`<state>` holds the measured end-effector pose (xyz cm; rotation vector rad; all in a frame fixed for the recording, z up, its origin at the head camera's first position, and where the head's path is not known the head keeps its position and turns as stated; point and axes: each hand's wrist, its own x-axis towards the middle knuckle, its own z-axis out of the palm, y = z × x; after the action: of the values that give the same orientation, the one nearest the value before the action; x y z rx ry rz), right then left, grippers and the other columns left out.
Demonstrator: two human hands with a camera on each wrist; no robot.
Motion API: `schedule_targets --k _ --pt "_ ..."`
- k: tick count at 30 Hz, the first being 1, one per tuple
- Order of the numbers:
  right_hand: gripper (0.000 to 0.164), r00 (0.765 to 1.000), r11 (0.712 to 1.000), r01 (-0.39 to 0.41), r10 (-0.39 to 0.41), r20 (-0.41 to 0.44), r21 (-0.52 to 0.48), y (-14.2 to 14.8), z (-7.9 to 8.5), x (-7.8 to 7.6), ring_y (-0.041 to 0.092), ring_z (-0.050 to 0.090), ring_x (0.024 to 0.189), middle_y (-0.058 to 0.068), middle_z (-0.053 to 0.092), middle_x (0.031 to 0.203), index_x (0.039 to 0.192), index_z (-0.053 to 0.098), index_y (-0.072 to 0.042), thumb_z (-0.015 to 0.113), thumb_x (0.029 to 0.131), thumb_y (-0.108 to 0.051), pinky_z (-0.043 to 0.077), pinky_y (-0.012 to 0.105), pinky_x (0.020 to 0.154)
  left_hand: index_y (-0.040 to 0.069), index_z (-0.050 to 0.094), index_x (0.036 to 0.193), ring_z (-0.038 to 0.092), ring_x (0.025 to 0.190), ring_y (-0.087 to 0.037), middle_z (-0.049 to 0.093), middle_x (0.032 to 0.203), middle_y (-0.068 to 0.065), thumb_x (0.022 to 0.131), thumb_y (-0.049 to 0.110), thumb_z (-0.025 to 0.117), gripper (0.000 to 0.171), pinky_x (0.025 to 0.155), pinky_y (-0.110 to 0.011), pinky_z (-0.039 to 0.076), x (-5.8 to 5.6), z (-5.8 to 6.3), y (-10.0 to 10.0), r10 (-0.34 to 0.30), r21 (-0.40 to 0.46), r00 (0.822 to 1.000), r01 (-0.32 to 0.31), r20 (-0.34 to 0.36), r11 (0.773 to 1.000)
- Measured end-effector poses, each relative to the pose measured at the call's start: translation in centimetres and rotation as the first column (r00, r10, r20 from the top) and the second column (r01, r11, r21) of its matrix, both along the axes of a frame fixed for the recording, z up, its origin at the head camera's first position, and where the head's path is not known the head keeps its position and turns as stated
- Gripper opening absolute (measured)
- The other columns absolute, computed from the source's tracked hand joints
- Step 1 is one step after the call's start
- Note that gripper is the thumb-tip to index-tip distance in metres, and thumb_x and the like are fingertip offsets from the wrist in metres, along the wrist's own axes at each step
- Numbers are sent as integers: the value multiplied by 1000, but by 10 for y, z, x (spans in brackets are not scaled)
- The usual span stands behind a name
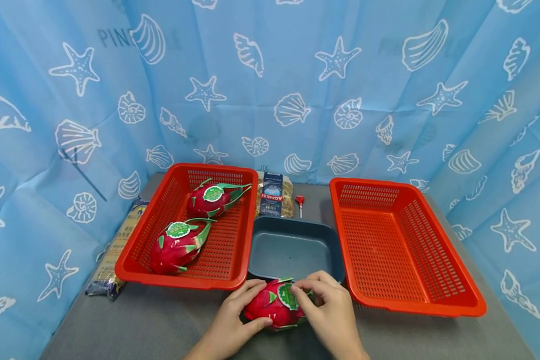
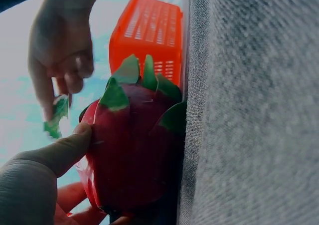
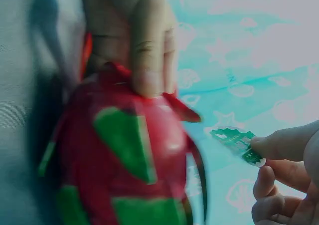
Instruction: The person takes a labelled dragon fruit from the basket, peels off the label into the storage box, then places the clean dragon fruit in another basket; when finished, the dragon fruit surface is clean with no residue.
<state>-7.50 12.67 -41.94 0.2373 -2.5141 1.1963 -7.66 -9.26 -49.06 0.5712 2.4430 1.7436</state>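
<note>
A red dragon fruit (image 1: pixel 266 306) with green scales lies on the grey table in front of me. My left hand (image 1: pixel 233 316) grips it from the left, the thumb on its near side. Between the thumb and finger of my right hand (image 1: pixel 327 306) is a green label (image 1: pixel 287 296). Both wrist views show this label (image 3: pixel 237 142) held apart from the fruit's skin. In the left wrist view, the fruit (image 2: pixel 134 145) stays in the left hand (image 2: pixel 37 167), while the right hand (image 2: pixel 62 50) holds the label above.
A red basket (image 1: pixel 184 283) at left holds two labelled dragon fruits (image 1: pixel 175 250). Another red basket (image 1: pixel 414 306) stands at right, with a dark tray (image 1: pixel 292 250) between them. Behind are a pasta bag (image 1: pixel 274 195) and a lollipop (image 1: pixel 300 200); another bag (image 1: pixel 117 250) lies far left.
</note>
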Motion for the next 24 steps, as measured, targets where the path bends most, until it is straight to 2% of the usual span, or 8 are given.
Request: schedule_targets --k 4,9,12,15,24 --pt "22 998 999 -37 35 -46 -34 2 12 -6 4 45 57 -22 59 81 82 77 -25 86 82 -5 41 22 49 14 61 143 55 122 -23 57 139 4 86 37 83 65 98 -29 52 1 -2 0 20 22 999 -19 -25 1000" --pt "16 998 998 -56 57 33 -29 2 25 -22 6 51 60 -17 64 79 87 78 -24 83 87 -9 45 24 51 10 61 142 55 123 -24 58 139 1 86 36 84 66 99 -30 52 2 -4 -3 30 25 999 -29 -43 999" --pt "8 992 998 -54 58 114 -35 -1 28 -34 8 55 62 -11 67 79 93 78 -18 82 89 -12 47 25 54 11 61 142 54 124 -27 57 139 -1 86 36 84 66 97 -29 52 2 -2 -7 22 16 1000 -21 -11 1000" --pt "9 981 998 -63 67 181 -31 -5 28 -47 11 55 63 -8 67 80 98 78 -15 81 90 -14 48 26 55 11 61 142 53 125 -30 56 140 -4 86 35 84 65 96 -28 52 3 1 -11 10 9 999 -10 37 1000" --pt "18 936 985 -174 160 313 19 -17 10 -80 11 58 67 -6 68 82 109 76 -11 78 93 -18 50 30 59 12 58 145 48 128 -36 52 144 -9 85 31 85 68 92 -38 57 9 11 -24 -5 -8 988 6 152 1000"
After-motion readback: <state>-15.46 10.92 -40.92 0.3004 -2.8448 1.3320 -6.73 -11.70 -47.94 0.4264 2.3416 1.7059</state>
